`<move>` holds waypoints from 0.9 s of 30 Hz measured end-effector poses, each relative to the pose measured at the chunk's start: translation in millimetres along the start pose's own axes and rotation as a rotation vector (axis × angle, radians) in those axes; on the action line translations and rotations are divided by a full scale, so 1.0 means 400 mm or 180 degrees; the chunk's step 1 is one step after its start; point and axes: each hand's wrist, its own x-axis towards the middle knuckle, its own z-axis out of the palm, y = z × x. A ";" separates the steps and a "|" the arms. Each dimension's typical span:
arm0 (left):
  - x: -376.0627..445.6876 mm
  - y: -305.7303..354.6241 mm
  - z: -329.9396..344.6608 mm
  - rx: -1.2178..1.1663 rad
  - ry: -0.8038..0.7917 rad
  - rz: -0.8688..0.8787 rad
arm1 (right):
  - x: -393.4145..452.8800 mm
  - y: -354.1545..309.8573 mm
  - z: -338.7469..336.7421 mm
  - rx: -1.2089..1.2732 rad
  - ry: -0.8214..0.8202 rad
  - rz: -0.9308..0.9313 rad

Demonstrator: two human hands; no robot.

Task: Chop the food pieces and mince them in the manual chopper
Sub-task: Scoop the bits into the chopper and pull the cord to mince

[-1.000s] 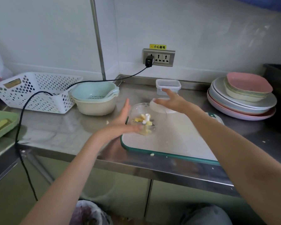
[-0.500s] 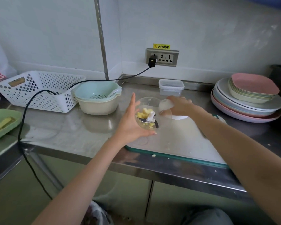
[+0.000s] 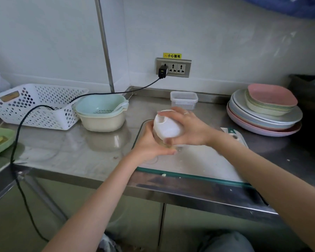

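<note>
1. Your right hand (image 3: 188, 129) is gripping the white lid (image 3: 168, 127) of the manual chopper from above and from the right, fingers curled over the dome. It's got a firm hold on the lid and nothing else.
2. Your left hand (image 3: 151, 146) is wrapping round the clear chopper bowl (image 3: 177, 147) from the left and underneath, fingers curled under its base, so that one's closed on the bowl.
3. The whole chopper is sitting between your two palms, raised a bit over the near-left part of the cutting board (image 3: 207, 160) and tilting away from you to the left rather than standing upright. I can't really make out the food inside; your hands are covering it.
4. The bit that matters for the next move, I reckon: the lid is lying straight on top of the bowl along one shared axis, right hand on the upper end, left hand on the lower. Looks like you're seating or twisting the lid on, so the two hands are working against each other around that axis.
5. Further out, a strainer bowl (image 3: 102, 115) and a white basket (image 3: 36, 104) are sitting to the left on the surface (image 3: 65, 146), with stacked plates (image 3: 265, 113) off to the right.
</note>
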 end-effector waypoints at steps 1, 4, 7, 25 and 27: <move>0.001 -0.005 0.000 -0.0049 0.0011 -0.0011 | -0.004 -0.001 0.000 0.0000 -0.0037 0.0037; 0.004 -0.009 -0.002 -0.0049 -0.0062 0.0024 | -0.008 -0.009 -0.018 -0.0208 -0.0398 0.0113; 0.002 -0.006 -0.003 0.0036 -0.0072 0.0033 | -0.003 -0.013 -0.033 -0.0292 -0.0694 0.0149; -0.002 0.001 -0.004 -0.0394 -0.0200 -0.0120 | -0.001 -0.112 0.057 -0.0662 0.0167 0.1552; -0.009 0.015 0.000 -0.0362 -0.0123 -0.0136 | -0.007 -0.103 0.044 -0.0447 0.0187 0.1472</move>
